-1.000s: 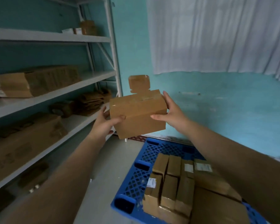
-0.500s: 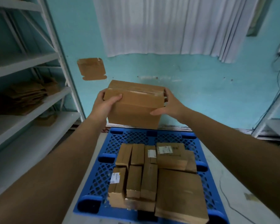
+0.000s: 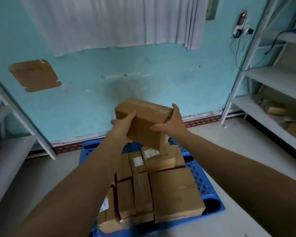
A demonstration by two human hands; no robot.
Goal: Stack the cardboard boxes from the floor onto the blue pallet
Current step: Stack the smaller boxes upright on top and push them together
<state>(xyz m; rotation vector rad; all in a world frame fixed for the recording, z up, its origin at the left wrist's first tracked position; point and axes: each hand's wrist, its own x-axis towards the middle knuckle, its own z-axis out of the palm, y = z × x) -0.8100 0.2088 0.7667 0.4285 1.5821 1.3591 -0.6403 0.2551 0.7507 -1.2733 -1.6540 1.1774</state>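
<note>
Head view: brown cardboard boxes (image 3: 175, 192) packed together cover the near and middle part of the blue plastic lattice pallet (image 3: 197, 177) on the floor. Above its far edge, a tilted brown rectangular cardboard box (image 3: 144, 123) is airborne, left hand (image 3: 122, 125) and right hand (image 3: 172, 124) clamped on opposite sides. Beyond, turquoise wall (image 3: 92, 93).

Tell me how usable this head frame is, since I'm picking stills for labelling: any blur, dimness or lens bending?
Head view: dim, flat indoor light with no hard shadows or glare; the held box, left hand and right hand are slightly soft; the forearms at the bottom edge are smeared; wide-angle bending tilts the right shelf post; the labels on the pallet boxes are unreadable.
</note>
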